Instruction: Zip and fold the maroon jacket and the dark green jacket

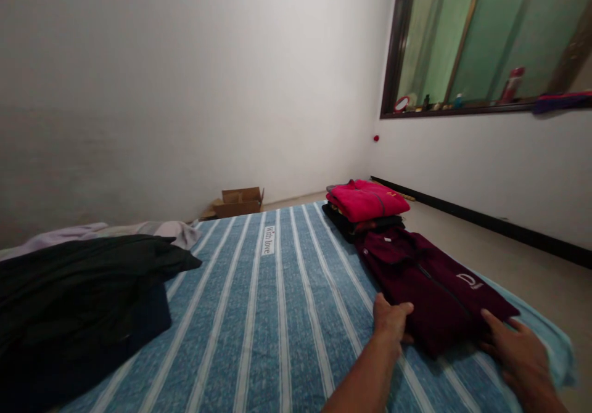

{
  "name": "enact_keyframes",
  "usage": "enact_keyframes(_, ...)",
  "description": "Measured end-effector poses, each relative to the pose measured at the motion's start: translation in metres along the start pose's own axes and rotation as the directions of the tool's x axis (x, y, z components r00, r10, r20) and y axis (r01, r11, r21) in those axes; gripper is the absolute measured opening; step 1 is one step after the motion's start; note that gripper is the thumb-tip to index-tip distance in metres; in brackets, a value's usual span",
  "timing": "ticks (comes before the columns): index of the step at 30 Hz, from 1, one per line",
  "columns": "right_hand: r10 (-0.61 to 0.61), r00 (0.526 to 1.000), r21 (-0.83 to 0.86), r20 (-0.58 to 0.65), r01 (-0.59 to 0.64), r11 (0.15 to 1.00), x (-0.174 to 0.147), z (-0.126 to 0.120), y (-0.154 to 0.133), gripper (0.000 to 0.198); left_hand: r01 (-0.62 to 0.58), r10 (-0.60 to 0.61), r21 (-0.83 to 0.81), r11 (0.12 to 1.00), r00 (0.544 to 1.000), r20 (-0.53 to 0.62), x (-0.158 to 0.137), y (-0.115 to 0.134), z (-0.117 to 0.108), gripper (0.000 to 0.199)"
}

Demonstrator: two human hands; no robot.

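A folded maroon zip jacket (430, 283) with white lettering lies on the right side of the bed. My left hand (391, 319) grips its near left edge, thumb on top and the other fingers mostly hidden beneath. At the near right corner, my right hand (515, 348) holds the same jacket, its thumb over the cloth and part of the fingers out of sight. Just beyond the jacket's collar stands a stack of folded clothes, with a bright pink jacket (365, 200) on top and dark garments (370, 225) under it.
Dark clothes (83, 283) lie heaped on the bed's left side, pale cloth (152, 231) behind them. The blue striped bedsheet (259, 314) spans the middle. Past the far edge sits an open cardboard box (240, 202). A window (485, 37) with small items on its sill is at upper right.
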State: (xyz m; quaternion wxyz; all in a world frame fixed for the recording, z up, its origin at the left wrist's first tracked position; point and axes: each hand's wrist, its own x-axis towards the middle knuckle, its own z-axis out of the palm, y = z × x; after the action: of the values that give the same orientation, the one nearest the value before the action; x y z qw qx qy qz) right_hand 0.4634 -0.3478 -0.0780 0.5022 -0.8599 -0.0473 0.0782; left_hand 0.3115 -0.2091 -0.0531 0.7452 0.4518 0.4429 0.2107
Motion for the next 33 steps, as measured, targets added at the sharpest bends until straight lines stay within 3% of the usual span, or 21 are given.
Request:
enact_keyframes(1,-0.047,0.998,-0.153,-0.050,0.039,0.987,-0.008,0.000,-0.006,0.078,0.021,-0.021,0.004,1.000,1.000,0.015,-0.002,0.000,0.000,0.049)
enact_keyframes(3,-0.258,0.956,-0.354,-0.139,0.195,0.915,-0.024,0.004,-0.015,0.075,0.040,-0.041,0.009,0.999,0.998,0.038,-0.007,-0.001,0.001,0.043)
enact_keyframes(4,-0.398,0.903,-0.419,-0.160,0.303,0.856,-0.032,0.009,-0.019,0.072,0.048,-0.048,0.014,0.999,0.998,0.043,-0.009,-0.002,0.002,0.039)
enact_keyframes(6,-0.651,0.747,-0.489,-0.135,0.521,0.700,-0.045,0.022,-0.024,0.065,0.054,-0.055,0.034,0.998,0.997,0.044,-0.012,-0.006,0.003,0.032)
enact_keyframes(8,-0.789,0.613,-0.522,-0.047,0.658,0.543,-0.053,0.036,-0.026,0.060,0.041,-0.044,0.061,0.997,0.998,0.042,-0.014,-0.009,0.004,0.027)
enact_keyframes(9,-0.818,0.575,-0.539,0.005,0.691,0.482,-0.056,0.043,-0.027,0.057,0.033,-0.037,0.074,0.997,0.998,0.050,-0.015,-0.011,0.005,0.025)
enact_keyframes(11,-0.831,0.548,-0.594,0.091,0.700,0.396,-0.057,0.055,-0.025,0.051,0.031,-0.039,0.101,0.994,0.996,0.079,-0.016,-0.014,0.005,0.024)
enact_keyframes(15,-0.823,0.541,-0.680,0.174,0.671,0.297,-0.054,0.068,-0.016,0.045,0.059,-0.073,0.144,0.988,0.993,0.097,-0.020,-0.017,0.001,0.024)
enact_keyframes(20,-0.818,0.543,-0.692,0.188,0.665,0.282,-0.055,0.066,-0.014,0.045,0.078,-0.106,0.162,0.984,0.980,0.166,-0.036,-0.016,-0.012,0.024)
enact_keyframes(24,-0.822,0.556,-0.686,0.126,0.647,0.332,-0.071,0.064,-0.024,0.043,0.039,-0.102,0.244,0.969,0.963,0.249,-0.056,-0.009,-0.038,0.019)
enact_keyframes(27,-0.874,0.480,-0.606,0.075,0.718,0.342,-0.101,0.073,-0.031,0.041,-0.026,-0.051,0.284,0.959,0.964,0.261,-0.069,-0.003,-0.066,0.013)
enact_keyframes(30,-0.928,0.352,-0.421,0.125,0.865,0.272,-0.141,0.094,-0.034,0.034,-0.060,-0.011,0.334,0.941,0.978,0.207,-0.081,0.004,-0.101,0.009)
enact_keyframes(33,-0.938,0.282,-0.269,0.200,0.937,0.224,-0.182,0.116,-0.037,0.028,-0.091,0.036,0.425,0.901,0.990,0.137,-0.093,0.012,-0.140,0.010)
